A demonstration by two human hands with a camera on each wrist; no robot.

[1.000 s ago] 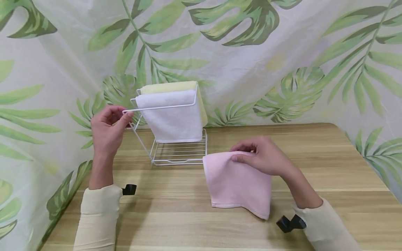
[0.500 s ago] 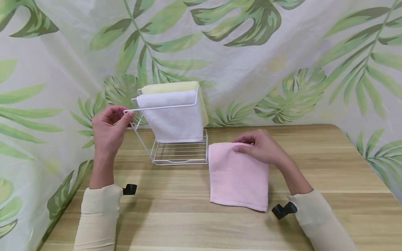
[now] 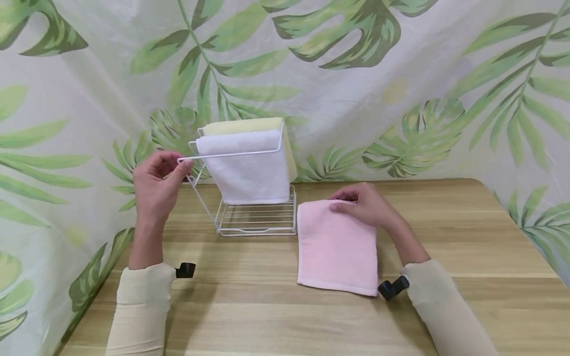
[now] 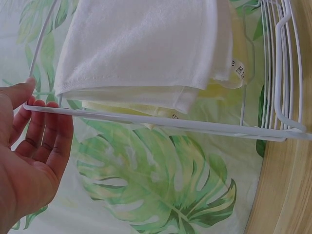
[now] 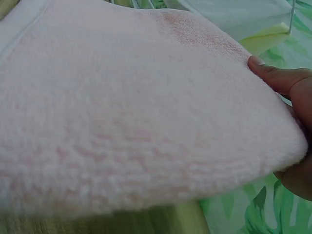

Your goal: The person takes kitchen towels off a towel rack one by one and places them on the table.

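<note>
A white wire rack (image 3: 256,233) stands on the table with a white towel (image 3: 249,173) draped over one of its upper bars. Behind that hangs a yellow towel (image 3: 242,125). My left hand (image 3: 158,185) pinches the rack's upper left front corner between thumb and fingers, as the left wrist view also shows. To the right of the rack, my right hand (image 3: 367,205) pinches the top fold of a pink towel (image 3: 338,249), which hangs down in front of it. The pink towel fills most of the right wrist view and hides part of the right fingers.
The wooden table (image 3: 249,316) runs back to a leaf-patterned cloth (image 3: 334,99) behind it. The rack's wire base shelf (image 3: 256,215) lies under the hanging towels. Each sleeve has a black camera mount at the cuff.
My right hand has lifted the pink towel slightly back and away, and the towel now hangs flatter and straighter. The left hand keeps its hold on the rack.
</note>
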